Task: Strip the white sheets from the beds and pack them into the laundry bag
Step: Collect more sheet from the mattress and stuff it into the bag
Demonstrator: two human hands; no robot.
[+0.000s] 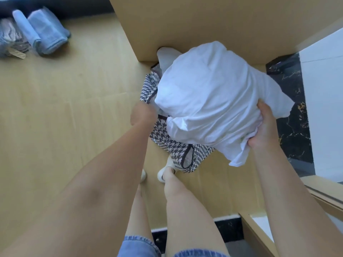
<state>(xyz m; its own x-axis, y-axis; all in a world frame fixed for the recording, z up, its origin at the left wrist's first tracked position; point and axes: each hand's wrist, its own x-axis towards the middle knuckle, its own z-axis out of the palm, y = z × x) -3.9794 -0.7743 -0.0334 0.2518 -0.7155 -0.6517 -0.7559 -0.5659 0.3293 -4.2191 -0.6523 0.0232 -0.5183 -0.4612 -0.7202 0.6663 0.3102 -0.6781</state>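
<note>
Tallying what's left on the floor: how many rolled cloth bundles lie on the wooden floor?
3, side by side at upper left: a pale blue rolled bundle, a white rolled bundle beside it, a grey-brown bundle at the frame edge. More may lie out of view.

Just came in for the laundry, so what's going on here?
A person stands over a houndstooth bag on the floor, holding a bundled white sheet at its mouth. The right hand grips the sheet's edge. The left hand is at the bag's rim, too blurred to tell its grip. Most of the sheet bulges above the bag.
</note>
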